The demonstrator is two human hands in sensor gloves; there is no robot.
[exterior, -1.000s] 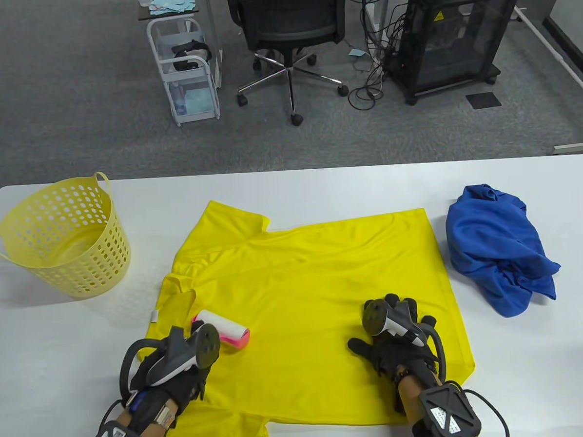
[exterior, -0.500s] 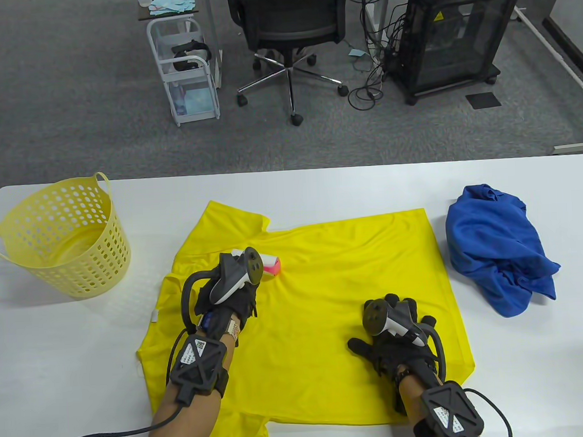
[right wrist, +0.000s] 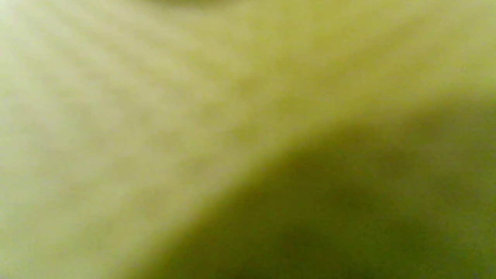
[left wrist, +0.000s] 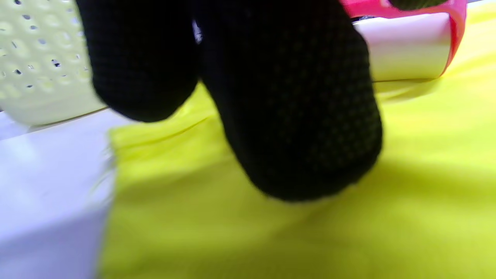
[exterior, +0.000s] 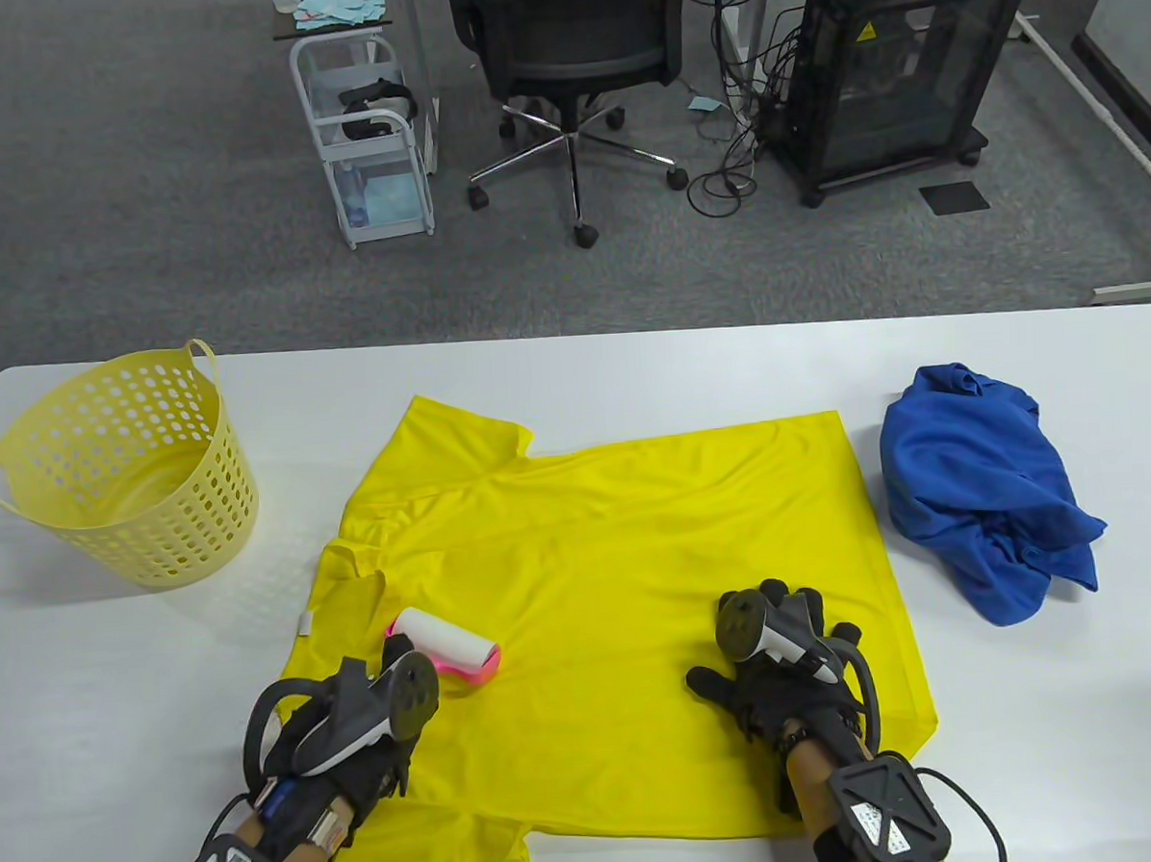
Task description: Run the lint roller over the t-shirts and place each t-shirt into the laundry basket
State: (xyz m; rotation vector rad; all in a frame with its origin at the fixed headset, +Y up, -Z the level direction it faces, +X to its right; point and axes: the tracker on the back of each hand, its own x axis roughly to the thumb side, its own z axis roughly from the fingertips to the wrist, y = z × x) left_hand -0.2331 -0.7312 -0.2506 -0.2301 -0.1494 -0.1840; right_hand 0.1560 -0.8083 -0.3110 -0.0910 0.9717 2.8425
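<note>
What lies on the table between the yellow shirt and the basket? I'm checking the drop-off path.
Nothing visible: only bare white table separates the yellow shirt from the laundry basket. The blue shirt lies on the opposite side.

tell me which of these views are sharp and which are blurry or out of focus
Table view: sharp throughout, even light, soft shadows beside the yellow perforated plastic laundry basket and under both hands. Left wrist view: motion-smeared, the black gloved fingers fill the middle, the pink-framed white lint roller soft behind them. Right wrist view: wholly defocused, only yellow t-shirt fabric with a dark shadow at lower right.
</note>
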